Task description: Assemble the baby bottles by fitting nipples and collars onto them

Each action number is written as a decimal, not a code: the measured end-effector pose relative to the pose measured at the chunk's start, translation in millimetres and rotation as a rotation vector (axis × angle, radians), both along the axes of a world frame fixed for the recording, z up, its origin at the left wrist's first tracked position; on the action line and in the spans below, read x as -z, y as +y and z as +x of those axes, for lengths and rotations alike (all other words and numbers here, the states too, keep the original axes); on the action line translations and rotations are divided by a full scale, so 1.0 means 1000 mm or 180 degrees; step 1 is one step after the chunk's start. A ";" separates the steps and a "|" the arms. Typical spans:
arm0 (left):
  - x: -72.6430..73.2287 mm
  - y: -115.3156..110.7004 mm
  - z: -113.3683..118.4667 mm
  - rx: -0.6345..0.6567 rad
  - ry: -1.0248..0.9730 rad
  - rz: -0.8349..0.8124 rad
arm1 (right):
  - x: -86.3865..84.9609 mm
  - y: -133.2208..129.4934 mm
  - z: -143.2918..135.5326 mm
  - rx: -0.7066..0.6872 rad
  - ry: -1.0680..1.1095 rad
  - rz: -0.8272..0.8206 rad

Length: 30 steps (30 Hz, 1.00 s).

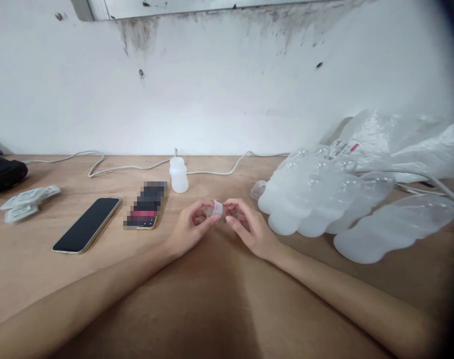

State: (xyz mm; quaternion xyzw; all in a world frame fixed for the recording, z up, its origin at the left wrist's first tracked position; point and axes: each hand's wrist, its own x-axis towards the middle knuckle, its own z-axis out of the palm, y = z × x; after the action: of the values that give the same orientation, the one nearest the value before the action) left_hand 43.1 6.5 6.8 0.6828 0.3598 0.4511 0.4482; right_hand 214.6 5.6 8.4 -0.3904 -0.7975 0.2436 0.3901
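Between my two hands, just above the wooden table, is a small clear plastic piece (pixel 218 207) with a frosted band; it may be a bottle cap, but its full shape is hidden by fingers. My left hand (pixel 192 223) pinches it between thumb and forefinger. From the other side, my right hand (pixel 252 228) closes thumb and forefinger at its right edge. Behind my left hand a white translucent bottle (pixel 179 175) stands upright. To the right of my right hand lies a pile of frosted bottles (pixel 301 197) with clear domed tops.
Left of my hands lie a dark-screened phone (pixel 86 225) and a second phone (pixel 146 207), partly pixelated. Small clear packets (pixel 30 202) and a black object (pixel 4 173) sit farther left. A white cable (pixel 227 172) runs along the wall. A shiny plastic bag (pixel 406 144) rests back right.
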 end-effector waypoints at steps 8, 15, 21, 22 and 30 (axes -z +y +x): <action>0.004 -0.007 0.003 -0.0587 0.1094 0.1386 | -0.002 -0.005 -0.009 0.0522 -0.0041 0.0025; 0.002 -0.004 0.003 -0.0666 0.0754 0.0494 | 0.005 -0.004 -0.014 0.0340 0.0710 -0.0874; 0.001 -0.004 0.004 -0.0630 0.0685 0.0408 | 0.004 -0.008 -0.016 0.0469 0.0456 -0.0423; 0.001 -0.004 0.004 -0.0614 0.0635 0.0363 | 0.004 -0.009 -0.016 0.0491 0.0404 -0.0364; 0.006 0.000 0.005 -0.0568 0.0525 0.0207 | 0.003 -0.008 -0.020 0.0486 0.0432 -0.0434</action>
State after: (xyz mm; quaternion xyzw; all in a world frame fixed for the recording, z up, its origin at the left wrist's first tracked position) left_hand 48.3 6.4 1.1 0.6970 0.4400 0.4429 0.3528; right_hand 194.9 -2.3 5.5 -0.4583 -0.7188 0.2928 0.4331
